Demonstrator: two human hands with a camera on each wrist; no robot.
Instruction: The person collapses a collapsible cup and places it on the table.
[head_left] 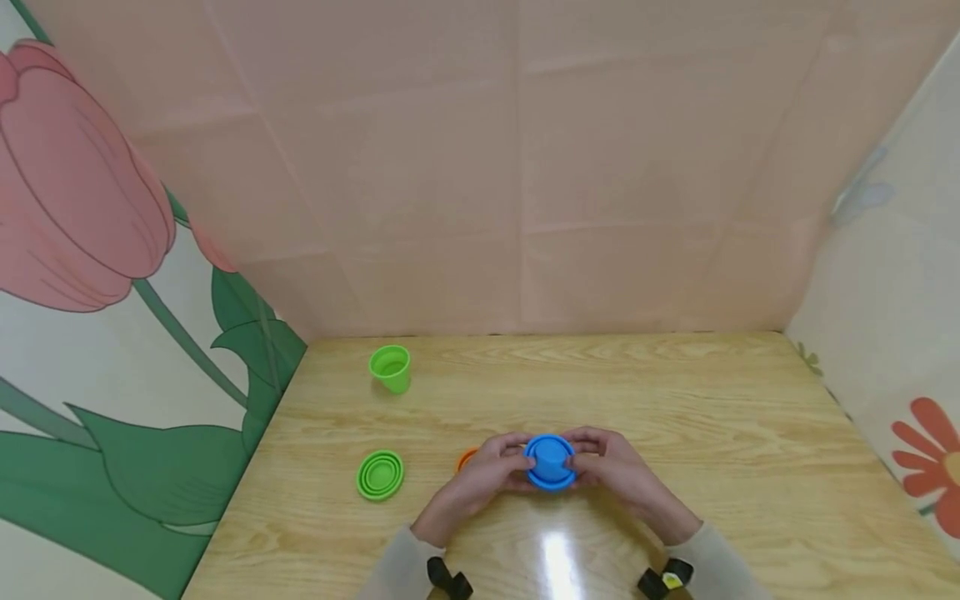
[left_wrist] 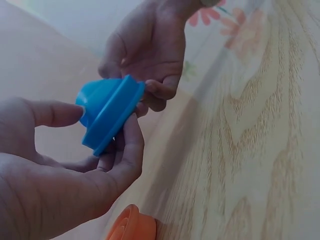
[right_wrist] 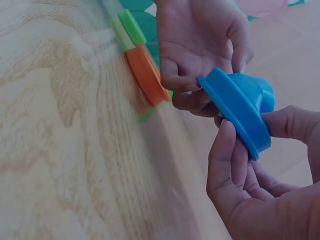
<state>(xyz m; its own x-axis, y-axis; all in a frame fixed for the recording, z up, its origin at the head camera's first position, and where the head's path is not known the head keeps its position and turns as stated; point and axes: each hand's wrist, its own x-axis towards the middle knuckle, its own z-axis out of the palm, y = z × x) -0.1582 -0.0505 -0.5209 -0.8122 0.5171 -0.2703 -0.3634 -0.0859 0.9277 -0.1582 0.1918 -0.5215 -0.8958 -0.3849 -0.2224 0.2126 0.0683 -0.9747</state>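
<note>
A blue collapsible cup (head_left: 551,461) is held above the table between both hands, partly folded, its narrow base bulging out unevenly past the wide rim. My left hand (head_left: 491,468) pinches it from the left, thumb on the bulging base and fingers under the rim, as the left wrist view shows of the cup (left_wrist: 107,115). From the other side my right hand (head_left: 609,463) grips the same cup (right_wrist: 240,110), its thumb pressing the base. Behind the left hand lies an orange collapsed cup (head_left: 466,458), mostly hidden in the head view.
A green collapsed cup (head_left: 380,476) lies flat left of the hands. Farther back stands a green expanded cup (head_left: 391,369), its mouth upward. The wooden table (head_left: 720,417) meets a pink-covered wall at the back and flower-patterned panels at both sides.
</note>
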